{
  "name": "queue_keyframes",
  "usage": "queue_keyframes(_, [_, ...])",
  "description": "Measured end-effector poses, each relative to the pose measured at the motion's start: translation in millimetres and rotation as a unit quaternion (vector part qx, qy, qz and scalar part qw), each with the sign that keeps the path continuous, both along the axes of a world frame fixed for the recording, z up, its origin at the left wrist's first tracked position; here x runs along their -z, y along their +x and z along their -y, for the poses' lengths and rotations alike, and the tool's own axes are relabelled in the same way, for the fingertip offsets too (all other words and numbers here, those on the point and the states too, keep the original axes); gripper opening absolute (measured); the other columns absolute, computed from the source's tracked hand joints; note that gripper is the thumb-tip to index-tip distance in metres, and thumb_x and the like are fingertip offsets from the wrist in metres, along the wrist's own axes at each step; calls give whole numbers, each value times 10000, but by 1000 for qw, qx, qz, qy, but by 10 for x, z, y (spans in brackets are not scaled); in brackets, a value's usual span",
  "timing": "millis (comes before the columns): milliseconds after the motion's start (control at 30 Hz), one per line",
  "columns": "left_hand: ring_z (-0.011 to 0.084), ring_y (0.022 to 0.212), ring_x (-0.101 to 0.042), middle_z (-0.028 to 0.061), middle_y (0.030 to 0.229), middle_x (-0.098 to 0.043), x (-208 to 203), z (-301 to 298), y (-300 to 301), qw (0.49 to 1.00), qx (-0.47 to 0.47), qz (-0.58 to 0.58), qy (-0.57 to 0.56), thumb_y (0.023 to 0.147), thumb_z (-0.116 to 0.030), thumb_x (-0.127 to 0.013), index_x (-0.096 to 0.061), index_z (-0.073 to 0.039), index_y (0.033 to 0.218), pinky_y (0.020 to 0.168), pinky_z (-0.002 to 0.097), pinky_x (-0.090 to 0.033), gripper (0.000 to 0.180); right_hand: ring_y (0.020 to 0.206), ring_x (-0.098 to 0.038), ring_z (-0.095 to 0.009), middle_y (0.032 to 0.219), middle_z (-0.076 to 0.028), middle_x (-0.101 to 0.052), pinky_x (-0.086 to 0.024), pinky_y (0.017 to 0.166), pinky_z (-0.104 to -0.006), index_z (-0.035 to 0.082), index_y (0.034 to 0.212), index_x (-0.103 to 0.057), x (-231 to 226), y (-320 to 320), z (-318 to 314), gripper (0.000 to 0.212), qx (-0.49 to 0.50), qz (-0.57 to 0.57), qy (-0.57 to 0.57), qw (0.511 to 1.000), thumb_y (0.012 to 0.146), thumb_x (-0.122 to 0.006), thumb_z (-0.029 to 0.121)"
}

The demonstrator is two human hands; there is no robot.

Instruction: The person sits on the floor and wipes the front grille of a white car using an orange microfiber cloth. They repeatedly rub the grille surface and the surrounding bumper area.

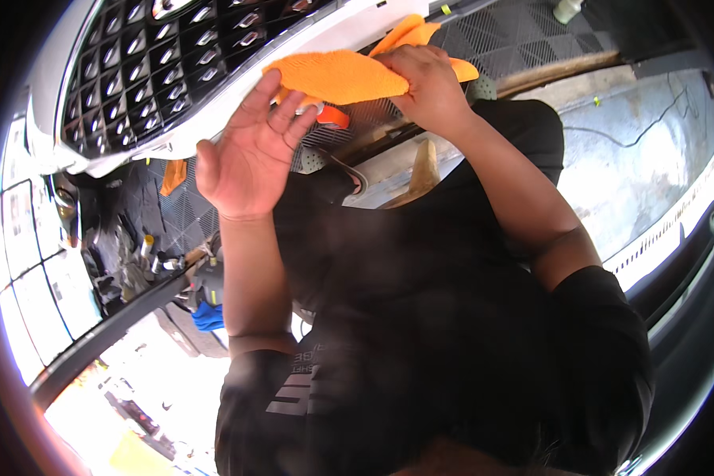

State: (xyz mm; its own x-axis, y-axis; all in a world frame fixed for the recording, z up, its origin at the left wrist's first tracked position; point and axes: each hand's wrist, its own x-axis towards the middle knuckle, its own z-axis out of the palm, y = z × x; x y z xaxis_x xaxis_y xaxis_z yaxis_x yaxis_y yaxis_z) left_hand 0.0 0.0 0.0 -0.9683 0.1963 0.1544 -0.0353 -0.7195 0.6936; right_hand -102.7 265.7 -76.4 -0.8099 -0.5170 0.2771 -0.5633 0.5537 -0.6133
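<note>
My right hand [426, 86] is closed on an orange cloth [333, 75], bunching it at the right, with loose folds sticking up behind the knuckles. The cloth stretches left toward my left hand [254, 163], which is open, palm showing and fingers spread. Those fingertips meet the cloth's left end; whether they press on it is unclear. Just beyond the hands is the front of a white car, with its black grille [155, 75] and white bumper [309, 44]. Beneath the cloth, near my left fingers, shows a small red-orange thing [333, 118] whose kind I cannot make out.
Dark ribbed floor tiles [512, 36] lie under the car. A second orange cloth [173, 176] hangs or lies below the bumper. Bottles and clutter [144, 247] stand at the left, near a blue cloth [209, 316]. Another dark vehicle [690, 317] is at the right.
</note>
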Motion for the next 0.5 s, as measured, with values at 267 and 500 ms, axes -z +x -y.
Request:
queue_keyframes(267, [246, 1301, -596, 109, 1339, -644, -464, 284, 267, 800, -302, -92, -510, 864, -114, -758, -624, -54, 1393, 1089, 394, -473, 549, 1128, -637, -159, 1232, -86, -689, -527, 960, -317, 8, 1381, -606, -1081, -91, 186, 559, -167, 333, -219, 902, 1031, -632, 444])
queue_keyframes(500, [289, 1301, -533, 105, 1366, -599, -611, -3, 387, 535, -470, -282, -643, 728, -100, -852, -617, -119, 1373, 1100, 398, -438, 686, 1161, -676, -192, 1297, -115, -686, -550, 1000, -345, -15, 1361, -607, -1715, 190, 408, 625, -173, 490, -305, 798, 1010, -639, 500])
